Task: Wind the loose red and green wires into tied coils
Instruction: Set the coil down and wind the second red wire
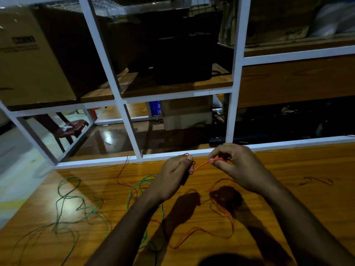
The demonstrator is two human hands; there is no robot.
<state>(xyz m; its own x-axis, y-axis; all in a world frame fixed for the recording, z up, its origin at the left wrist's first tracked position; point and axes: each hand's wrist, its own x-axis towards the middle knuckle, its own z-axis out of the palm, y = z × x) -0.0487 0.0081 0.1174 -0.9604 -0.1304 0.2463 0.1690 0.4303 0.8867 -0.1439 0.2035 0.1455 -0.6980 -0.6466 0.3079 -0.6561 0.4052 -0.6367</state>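
our left hand [173,172] and right hand [233,164] both pinching the red wire [201,166] taut between them above the wooden surface [288,189], fingers curled, green wire [76,200] lying loose at left

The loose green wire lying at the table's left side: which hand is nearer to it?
Left. The left hand is just right of the green wire, pinching the red wire. The right hand is further right, beyond the left hand.

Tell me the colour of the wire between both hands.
Red wire, seen in the head view.
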